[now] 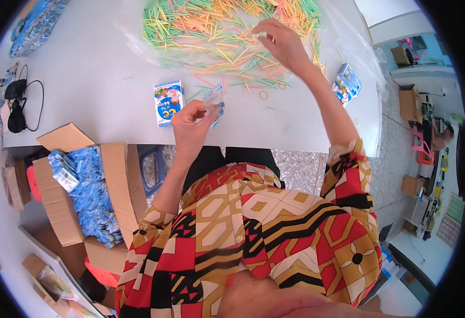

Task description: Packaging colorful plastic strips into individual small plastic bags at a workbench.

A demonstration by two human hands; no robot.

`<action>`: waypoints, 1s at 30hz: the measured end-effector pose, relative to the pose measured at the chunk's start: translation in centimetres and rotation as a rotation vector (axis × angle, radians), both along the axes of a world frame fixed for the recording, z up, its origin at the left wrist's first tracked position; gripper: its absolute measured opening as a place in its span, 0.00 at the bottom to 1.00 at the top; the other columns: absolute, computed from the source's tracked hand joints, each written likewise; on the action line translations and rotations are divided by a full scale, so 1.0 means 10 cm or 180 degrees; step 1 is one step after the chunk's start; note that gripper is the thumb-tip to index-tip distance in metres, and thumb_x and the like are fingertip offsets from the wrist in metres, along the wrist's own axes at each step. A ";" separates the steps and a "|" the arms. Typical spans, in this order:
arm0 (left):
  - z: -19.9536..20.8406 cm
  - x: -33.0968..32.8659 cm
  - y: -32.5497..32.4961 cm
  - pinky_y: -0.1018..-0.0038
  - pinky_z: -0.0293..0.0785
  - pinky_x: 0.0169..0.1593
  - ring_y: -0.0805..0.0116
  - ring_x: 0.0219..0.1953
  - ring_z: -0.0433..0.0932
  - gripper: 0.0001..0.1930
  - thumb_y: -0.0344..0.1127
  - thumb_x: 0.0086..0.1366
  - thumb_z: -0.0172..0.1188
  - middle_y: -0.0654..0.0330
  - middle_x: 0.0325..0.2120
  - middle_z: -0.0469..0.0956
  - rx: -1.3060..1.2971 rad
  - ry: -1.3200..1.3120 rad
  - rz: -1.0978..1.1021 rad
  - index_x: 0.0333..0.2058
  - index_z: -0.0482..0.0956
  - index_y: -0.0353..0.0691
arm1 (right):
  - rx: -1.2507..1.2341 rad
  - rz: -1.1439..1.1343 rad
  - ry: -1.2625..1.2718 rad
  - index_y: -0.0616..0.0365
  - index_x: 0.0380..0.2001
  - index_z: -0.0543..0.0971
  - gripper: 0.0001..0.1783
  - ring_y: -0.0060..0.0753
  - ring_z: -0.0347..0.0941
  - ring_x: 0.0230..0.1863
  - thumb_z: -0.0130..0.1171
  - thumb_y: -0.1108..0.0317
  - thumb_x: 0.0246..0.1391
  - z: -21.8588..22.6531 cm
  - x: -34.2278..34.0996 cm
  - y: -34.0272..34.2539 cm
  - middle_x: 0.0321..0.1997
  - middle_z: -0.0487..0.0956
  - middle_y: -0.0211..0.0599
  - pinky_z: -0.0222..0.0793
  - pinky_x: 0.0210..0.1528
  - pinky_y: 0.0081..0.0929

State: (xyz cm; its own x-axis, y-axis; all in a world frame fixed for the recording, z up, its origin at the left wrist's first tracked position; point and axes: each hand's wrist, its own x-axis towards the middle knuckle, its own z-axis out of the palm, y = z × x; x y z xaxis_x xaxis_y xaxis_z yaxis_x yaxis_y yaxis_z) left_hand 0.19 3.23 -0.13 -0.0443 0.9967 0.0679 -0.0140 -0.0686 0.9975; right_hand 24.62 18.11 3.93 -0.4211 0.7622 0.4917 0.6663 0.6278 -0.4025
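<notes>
My left hand (190,124) pinches a small blue-and-white plastic packet (215,100), its clear inner side facing up. Just left of it, a printed blue-and-white packet (168,103) lies flat on the table. My right hand (282,45) reaches over a big heap of thin coloured sticks (200,32) in green, yellow, orange and pink. Its fingers are bent, with a gap between thumb and forefinger, and no stick shows clearly in them. Under and around the heap spreads a clear plastic sheet (349,40).
Another blue packet (347,84) lies at the table's right. Rubber bands (263,95) and stray sticks dot the white table (100,95). Packets are bundled at the far left (36,26). Black cabled devices (16,108) lie left. Below stands an open cardboard box (118,180) full of blue packets.
</notes>
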 end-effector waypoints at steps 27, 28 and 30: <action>-0.04 -0.09 -0.06 0.84 0.63 0.25 0.84 0.22 0.66 0.08 0.28 0.52 0.66 0.68 0.16 0.71 -0.0335 -0.0149 0.0112 0.21 0.75 0.34 | -0.0208 -0.0463 -0.0675 0.60 0.35 0.74 0.13 0.51 0.74 0.35 0.55 0.63 0.49 -0.42 -0.89 0.86 0.32 0.78 0.47 0.70 0.37 0.41; -0.03 -0.08 -0.06 0.84 0.64 0.26 0.84 0.22 0.67 0.08 0.28 0.52 0.66 0.67 0.16 0.72 -0.0304 -0.0132 0.0092 0.21 0.75 0.34 | -0.0219 -0.0445 -0.0699 0.60 0.35 0.74 0.13 0.51 0.74 0.35 0.55 0.63 0.49 -0.43 -0.93 0.83 0.32 0.78 0.47 0.70 0.37 0.41; -0.02 -0.05 -0.05 0.84 0.64 0.26 0.84 0.22 0.67 0.08 0.28 0.52 0.66 0.67 0.17 0.72 -0.0265 -0.0193 0.0081 0.21 0.75 0.34 | -0.0061 -0.0622 -0.0785 0.60 0.40 0.72 0.17 0.53 0.73 0.37 0.56 0.62 0.48 -0.46 -0.97 0.80 0.36 0.77 0.49 0.70 0.39 0.42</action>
State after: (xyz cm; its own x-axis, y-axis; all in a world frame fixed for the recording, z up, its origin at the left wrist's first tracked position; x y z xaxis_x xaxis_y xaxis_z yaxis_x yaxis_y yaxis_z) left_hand -0.31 2.71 -0.31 -0.0712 0.9973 -0.0186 -0.0737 0.0133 0.9972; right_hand 14.95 26.09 -0.64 -0.3705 0.8485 0.3777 0.8525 0.4721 -0.2242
